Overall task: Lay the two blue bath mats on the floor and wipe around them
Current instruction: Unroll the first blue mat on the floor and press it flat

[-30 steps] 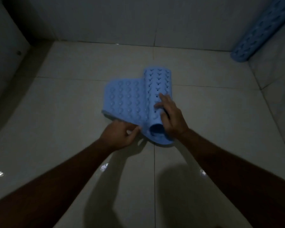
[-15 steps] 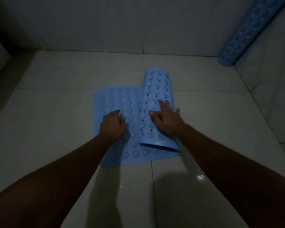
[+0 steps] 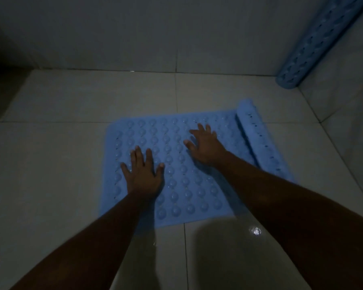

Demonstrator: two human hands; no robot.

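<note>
The first blue bath mat (image 3: 176,174) lies mid-frame on the tiled floor (image 3: 50,164), bubbled side up, its right end curled in a roll (image 3: 258,141). Both hands, left hand (image 3: 142,174) and right hand (image 3: 205,146), press it open-palmed, gripping nothing. Sweep the right hand rightward to flatten the roll; the second rolled mat (image 3: 314,45) leans in the upper right corner.

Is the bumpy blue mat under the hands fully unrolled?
Not quite. The bumpy blue mat lies mostly flat; its right edge remains rolled.
</note>
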